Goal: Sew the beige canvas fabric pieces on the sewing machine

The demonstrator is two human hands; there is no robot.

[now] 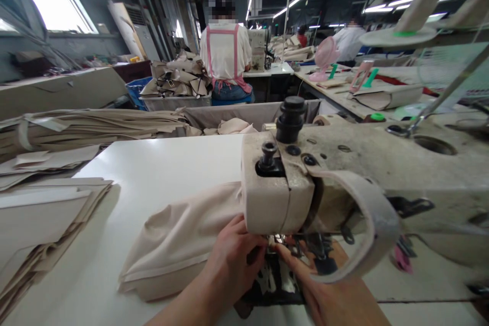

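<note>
Beige cloth (179, 239) lies bunched on the white counter (160, 168), with one end under the head of the sewing machine (344, 178). No writing can be read. Bare counter spreads behind the cloth. Folded cloth stacks (34, 224) sit at the left edge. The left hand (233, 260) curls on the cloth by the needle. The right hand (324, 295) points narrow fingers there, touching it.
</note>
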